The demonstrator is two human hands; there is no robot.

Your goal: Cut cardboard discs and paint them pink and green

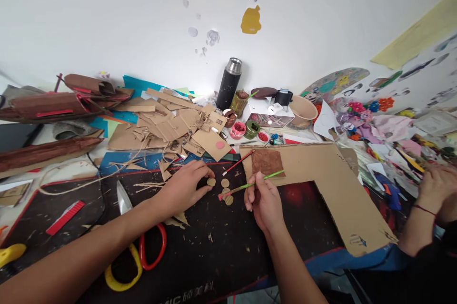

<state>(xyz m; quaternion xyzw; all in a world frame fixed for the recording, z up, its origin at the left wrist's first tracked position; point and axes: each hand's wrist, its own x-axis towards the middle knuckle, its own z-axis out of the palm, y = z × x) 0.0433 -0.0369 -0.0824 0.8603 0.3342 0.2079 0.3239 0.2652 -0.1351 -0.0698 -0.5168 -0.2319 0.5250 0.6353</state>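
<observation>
My left hand rests low over the black mat, thumb and forefinger bracketing the edges of a small round cardboard disc. Just right of it lie several more cardboard discs, some overlapping. In my right hand is a green-handled paintbrush, pinched between thumb and fingers. Its red-painted tip points left and hovers over or touches the discs; I cannot tell which. A second brush, with a red handle, lies behind, near a brown-painted cardboard square.
Red-and-yellow scissors lie by my left forearm. Open paint jars and a black flask stand at the back beside piled cardboard scraps. An L-shaped cardboard sheet lies right. Another person's hands are at the far right.
</observation>
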